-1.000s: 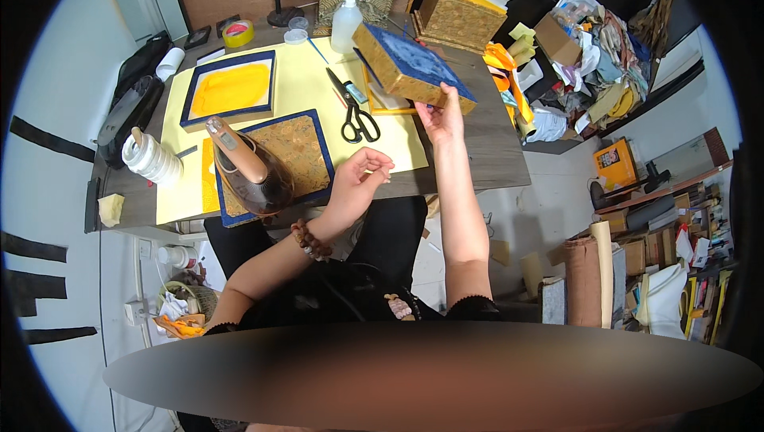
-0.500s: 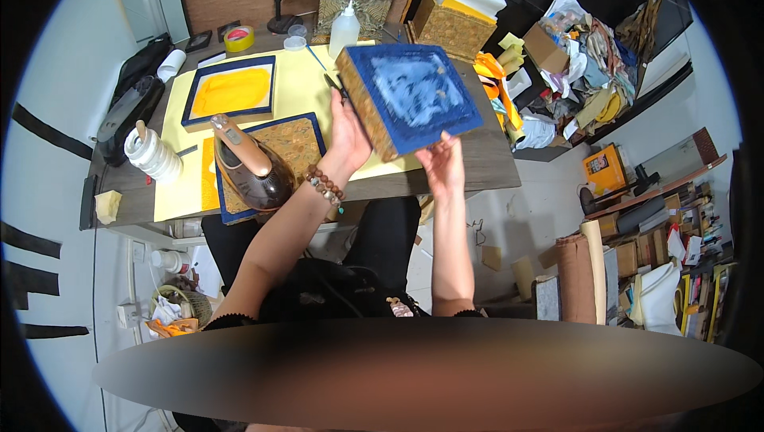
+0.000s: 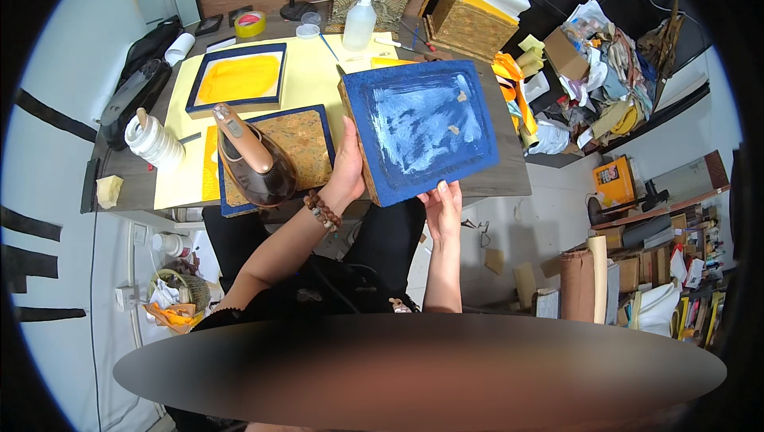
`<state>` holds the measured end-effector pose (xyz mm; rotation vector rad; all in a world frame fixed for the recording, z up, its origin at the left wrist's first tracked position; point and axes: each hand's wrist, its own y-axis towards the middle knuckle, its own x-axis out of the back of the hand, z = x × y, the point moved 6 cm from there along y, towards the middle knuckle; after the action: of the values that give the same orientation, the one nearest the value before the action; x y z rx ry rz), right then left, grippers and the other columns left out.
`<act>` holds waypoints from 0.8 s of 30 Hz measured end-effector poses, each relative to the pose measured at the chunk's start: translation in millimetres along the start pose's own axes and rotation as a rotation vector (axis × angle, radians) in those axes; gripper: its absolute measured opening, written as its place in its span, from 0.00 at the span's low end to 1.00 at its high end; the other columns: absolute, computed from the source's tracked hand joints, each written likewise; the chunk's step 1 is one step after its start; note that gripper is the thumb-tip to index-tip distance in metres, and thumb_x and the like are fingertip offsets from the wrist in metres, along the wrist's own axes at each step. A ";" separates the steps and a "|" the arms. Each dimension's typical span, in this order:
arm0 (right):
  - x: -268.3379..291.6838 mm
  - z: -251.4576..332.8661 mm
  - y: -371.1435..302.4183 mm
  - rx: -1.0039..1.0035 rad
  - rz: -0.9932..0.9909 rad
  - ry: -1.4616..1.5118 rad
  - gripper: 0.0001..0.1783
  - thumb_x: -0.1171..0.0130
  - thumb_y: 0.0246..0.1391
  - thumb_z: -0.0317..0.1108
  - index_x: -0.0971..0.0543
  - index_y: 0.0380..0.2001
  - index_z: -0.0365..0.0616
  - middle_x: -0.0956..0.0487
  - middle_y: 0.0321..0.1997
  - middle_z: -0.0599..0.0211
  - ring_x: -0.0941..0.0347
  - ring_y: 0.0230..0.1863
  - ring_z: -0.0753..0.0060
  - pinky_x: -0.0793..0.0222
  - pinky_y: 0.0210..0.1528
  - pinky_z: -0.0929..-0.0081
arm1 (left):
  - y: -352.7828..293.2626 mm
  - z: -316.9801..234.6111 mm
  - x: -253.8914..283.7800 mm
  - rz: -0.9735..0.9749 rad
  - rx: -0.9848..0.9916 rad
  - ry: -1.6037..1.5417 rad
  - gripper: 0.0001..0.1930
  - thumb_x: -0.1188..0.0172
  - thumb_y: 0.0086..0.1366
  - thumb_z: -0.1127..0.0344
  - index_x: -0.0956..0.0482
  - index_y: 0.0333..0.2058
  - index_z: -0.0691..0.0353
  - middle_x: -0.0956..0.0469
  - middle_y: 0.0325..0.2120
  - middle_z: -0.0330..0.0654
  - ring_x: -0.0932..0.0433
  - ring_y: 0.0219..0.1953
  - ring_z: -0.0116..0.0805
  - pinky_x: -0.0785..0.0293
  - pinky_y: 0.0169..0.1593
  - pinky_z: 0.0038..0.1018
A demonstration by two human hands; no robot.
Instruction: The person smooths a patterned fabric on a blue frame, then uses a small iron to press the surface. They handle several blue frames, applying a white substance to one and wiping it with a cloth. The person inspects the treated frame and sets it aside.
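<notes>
A box (image 3: 430, 125) with a dark blue cloth face and brown patterned sides is held up over the table's front edge. Whitish wet-looking smears and two small tan specks mark the sunken middle of that face. My left hand (image 3: 348, 165) grips its left side, with the fingers partly hidden behind it. Under the lower edge, my right hand (image 3: 442, 203) pinches the box between thumb and fingers. Left of it, a dark rounded appliance (image 3: 256, 161) with a copper-coloured handle rests on a blue-edged, brown patterned panel (image 3: 306, 145). Beyond lies a blue-rimmed tray (image 3: 239, 78) with a yellow inside.
Pale yellow paper (image 3: 179, 173) covers part of the dark table. A white tub (image 3: 153, 141) with a stick stands at left. At the back are a squeeze bottle (image 3: 360, 22), yellow tape (image 3: 250, 24) and a patterned open box (image 3: 469, 26). Scraps are heaped (image 3: 605, 74) at right.
The box has come lower and nearer to me, turning so its blue face shows more squarely. Both hands have moved down with it, still holding on. The view has shifted slightly.
</notes>
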<state>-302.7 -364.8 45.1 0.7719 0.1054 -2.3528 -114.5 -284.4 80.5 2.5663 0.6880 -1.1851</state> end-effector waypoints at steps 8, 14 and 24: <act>15.9 -12.1 -10.5 0.061 0.069 0.005 0.40 0.25 0.55 0.45 0.33 0.64 0.43 0.22 0.59 0.65 0.22 0.56 0.66 0.25 0.58 0.62 | -1.1 9.2 17.7 0.018 0.049 0.075 0.50 0.66 0.67 0.22 0.38 0.68 0.61 0.28 0.62 0.47 0.27 0.62 0.39 0.27 0.63 0.40; 27.7 -24.8 -18.6 0.026 0.091 0.103 0.45 0.21 0.49 0.38 0.36 0.66 0.43 0.24 0.61 0.63 0.26 0.61 0.62 0.31 0.65 0.58 | -7.2 0.6 15.0 0.144 -0.102 0.178 0.52 0.60 0.63 0.20 0.41 0.70 0.59 0.30 0.63 0.44 0.28 0.62 0.38 0.26 0.63 0.41; 42.3 -36.6 -19.1 -0.046 0.150 0.218 0.47 0.23 0.49 0.31 0.38 0.69 0.46 0.25 0.64 0.62 0.28 0.65 0.58 0.33 0.68 0.52 | -27.1 -11.9 -3.6 0.275 -0.227 0.191 0.58 0.34 0.56 0.28 0.46 0.72 0.64 0.31 0.63 0.40 0.32 0.64 0.30 0.34 0.66 0.32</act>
<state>-321.9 -363.9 -10.8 0.9769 0.1872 -2.1138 -122.4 -257.5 90.6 2.4993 0.4558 -0.7402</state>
